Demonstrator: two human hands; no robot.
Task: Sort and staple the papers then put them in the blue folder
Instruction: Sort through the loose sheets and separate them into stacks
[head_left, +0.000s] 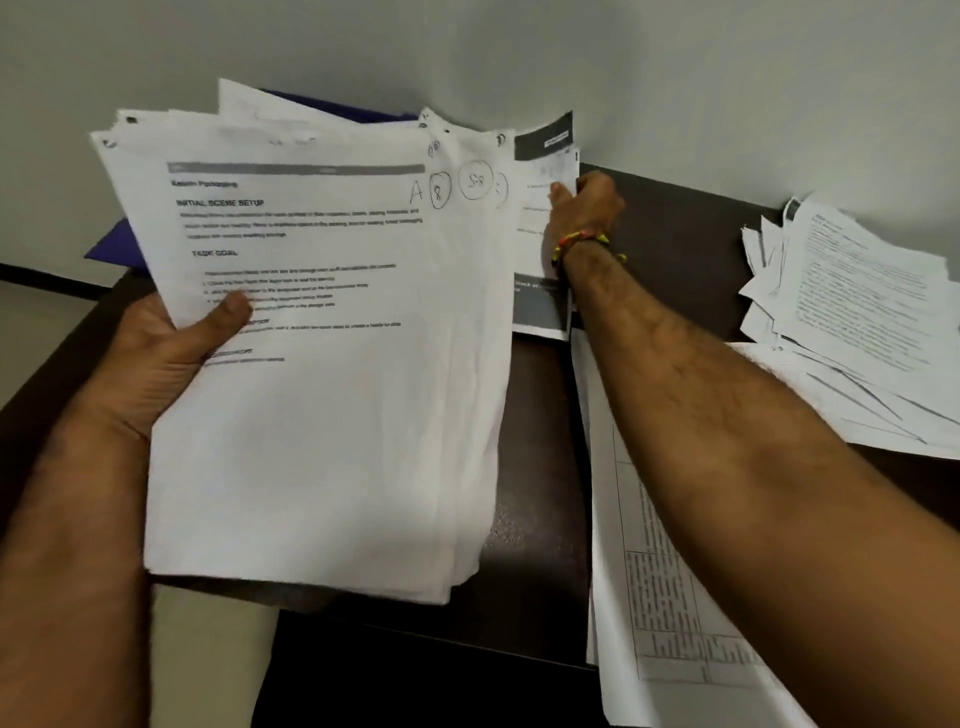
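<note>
Left hand (171, 353) fingers grip paper stack (322, 364).

Two hands (156, 358) (589, 205), one blue folder (117, 244), four paper piles (322, 338) (545, 234) (852, 312) (649, 597)

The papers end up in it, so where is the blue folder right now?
In the head view the blue folder lies at the far left of the dark table by the wall, mostly hidden behind the paper stack held in the left hand.

I see a plain grey wall (727, 62) behind a dark brown surface (675, 249) pushed against it. At left, pale floor (36, 332) meets a dark skirting strip (47, 274). Light is soft, even.
</note>
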